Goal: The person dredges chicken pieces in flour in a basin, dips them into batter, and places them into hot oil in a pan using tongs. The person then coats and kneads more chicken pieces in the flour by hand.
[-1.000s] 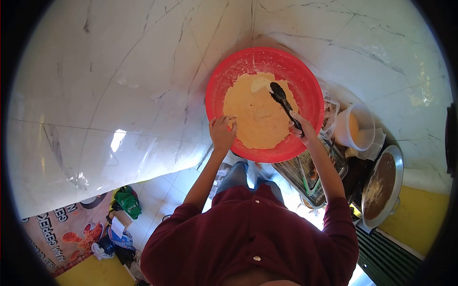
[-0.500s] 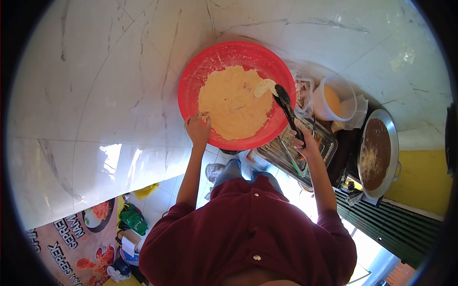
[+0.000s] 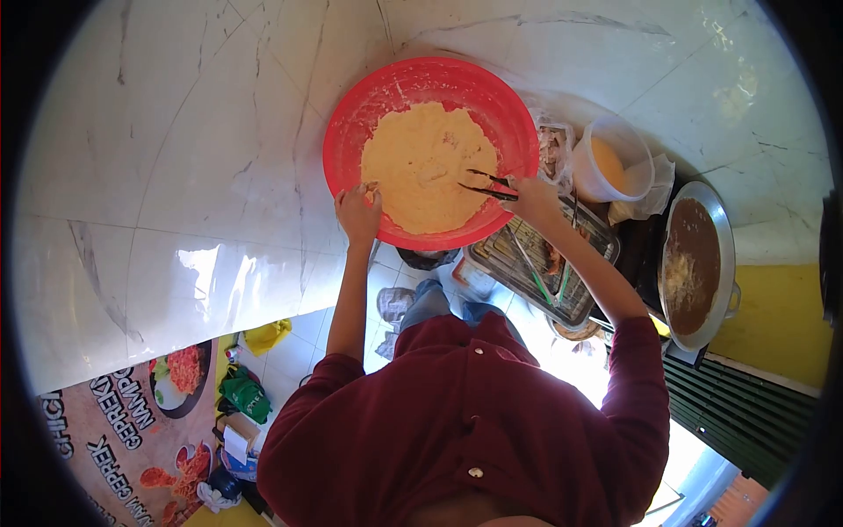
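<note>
A large red basin (image 3: 345, 140) holds a wide bed of pale yellow flour (image 3: 408, 140). My left hand (image 3: 358, 215) grips the basin's near left rim, fingers curled over the edge. Over the basin's right side, my right hand (image 3: 533, 202) is closed round black tongs (image 3: 493, 185). Their two arms are spread, the tips at the flour and no piece visible between them. A flour-covered lump (image 3: 430, 171) lies near the middle of the bed. Whether the tong tips touch the flour I cannot tell.
Right of the basin are a wire rack tray (image 3: 580, 294) with green-handled tongs (image 3: 537, 272), a plastic bag (image 3: 553, 154) of pale pieces and a clear tub (image 3: 639, 180). Farther right, a wide pan (image 3: 724, 255) holds brown oil with foaming food. Tiled wall (image 3: 193, 158) stands behind.
My right hand has moved up and left with the black tongs. The pale coated piece they held is out of them, and the tongs are now spread. My left hand stays at the rim.
</note>
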`<state>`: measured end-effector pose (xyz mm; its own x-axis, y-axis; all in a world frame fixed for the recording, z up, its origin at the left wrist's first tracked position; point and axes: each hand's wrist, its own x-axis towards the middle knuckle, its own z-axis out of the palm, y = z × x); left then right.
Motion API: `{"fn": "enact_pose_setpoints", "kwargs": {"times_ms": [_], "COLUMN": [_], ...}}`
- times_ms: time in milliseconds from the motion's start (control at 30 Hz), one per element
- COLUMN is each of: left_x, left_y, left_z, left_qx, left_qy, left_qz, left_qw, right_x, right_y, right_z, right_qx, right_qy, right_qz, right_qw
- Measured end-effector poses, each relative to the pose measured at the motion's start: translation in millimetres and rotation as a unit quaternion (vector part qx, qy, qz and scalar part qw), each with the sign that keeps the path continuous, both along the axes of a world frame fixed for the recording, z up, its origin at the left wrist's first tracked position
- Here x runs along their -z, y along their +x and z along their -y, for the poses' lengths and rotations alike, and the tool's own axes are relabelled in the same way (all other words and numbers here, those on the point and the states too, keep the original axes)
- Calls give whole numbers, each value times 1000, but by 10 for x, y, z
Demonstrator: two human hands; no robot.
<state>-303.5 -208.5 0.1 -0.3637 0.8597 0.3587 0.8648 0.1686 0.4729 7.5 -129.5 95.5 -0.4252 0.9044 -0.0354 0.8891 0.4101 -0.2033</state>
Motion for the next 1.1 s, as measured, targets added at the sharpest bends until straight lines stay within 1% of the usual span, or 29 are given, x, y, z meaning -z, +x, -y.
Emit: {"fn": "enact_pose_setpoints", "kwargs": {"times_ms": [33, 67, 133, 167, 233, 267, 333, 367, 433, 467, 533, 633, 667, 733, 867, 933, 967, 1033, 1067, 1100], "left_x": [-2, 0, 4, 4, 0, -4, -14, -18, -23, -26, -46, -69, -67, -59, -58, -59, -57, -61, -57, -52], "left_y": [-4, -8, -6, -7, -2, -1, 1, 0, 0, 1, 8, 7, 8, 7, 4, 5, 7, 5, 0, -2], "left_z": [4, 6, 10, 13, 12, 5, 11, 9, 5, 6, 4, 3, 2, -7, -12, -21, -21, -21, -22, -23], "left_qx": [5, 2, 4, 3, 4, 3, 5, 3, 5, 3, 2, -1, -3, -7, -9, -11, -12, -10, -11, -12], "left_qy": [3, 2, 9, 9, 16, 17, 16, 17, 13, 13, 9, -5, -4, -4, -7, -11, -12, -10, -12, -11], "left_qz": [6, 6, 5, 6, 8, 9, 13, 13, 18, 17, 25, 25, 24, 14, 14, 12, 11, 13, 13, 10], "left_qw": [1000, 1000, 1000, 1000, 1000, 1000, 1000, 1000, 1000, 1000, 1000, 1000, 1000, 1000, 1000, 1000, 1000, 1000, 1000, 1000], "right_x": [16, 19, -79, -115, -159, -159, -151, -86, 82, 123, 154, 248, 288, 299, 356, 397, 418, 337, 299, 236], "right_y": [-28, -28, -15, -4, 5, -17, -76, -93, -123, -150, -223, -237, -239, -273, -277, -233, -194, -160, -151, -143], "right_z": [0, -19, -82, -135, -275, -362, -560, -676, -890, -993, -1162, -1316, -1369, -1443, -1579, -1656, -1681, -1659, -1648, -1624], "right_qx": [-35, -38, -34, -36, -58, -59, -95, -96, -202, -204, -239, -271, -273, -262, -248, -242, -243, -226, -227, -208], "right_qy": [9, 8, -40, -41, -27, -27, 3, 3, 34, 35, -15, -6, -5, -54, -80, -107, -108, -141, -142, -187], "right_qz": [15, 14, 43, 44, 84, 85, 152, 152, 121, 121, 185, 159, 159, 206, 224, 184, 183, 133, 132, 116], "right_qw": [999, 999, 998, 998, 994, 994, 984, 984, 971, 971, 953, 949, 949, 941, 939, 947, 946, 955, 954, 953]}}
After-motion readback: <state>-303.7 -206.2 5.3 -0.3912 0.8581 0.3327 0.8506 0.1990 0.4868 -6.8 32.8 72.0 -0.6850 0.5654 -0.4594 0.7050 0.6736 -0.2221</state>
